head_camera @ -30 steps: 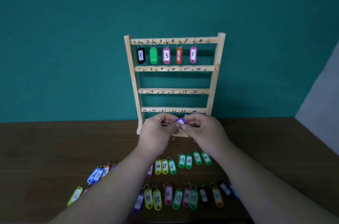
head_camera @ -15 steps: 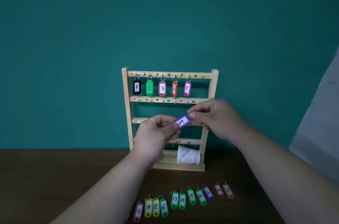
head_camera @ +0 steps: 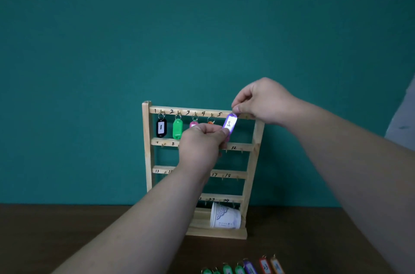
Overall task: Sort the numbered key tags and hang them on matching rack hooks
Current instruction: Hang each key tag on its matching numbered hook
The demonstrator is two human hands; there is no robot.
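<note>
Position: purple tag is up at the right end of the top rail of the rack, tilted. The right hand pinches its ring end at the rail, thumb and forefinger closed on it. Ring and hook are hidden under the fingertips, so I cannot tell if it is seated. The left hand pinches the tag's lower end. The tag's number is not surely legible.

Risks, as judged:
- The ring may miss the hook. If both pinches let go early, the tag would likely drop toward the base, where the cup lies.
- The left knuckles sit just in front of the pink tag and orange tag. A sideways drag could lift one off.
- A push on the rail could rock the rack back toward the wall.

Room: the right post is just under the right hand, with open air right of it. The left forearm crosses the middle rails. Spare tags lie at the near edge of the table, well apart.
</note>
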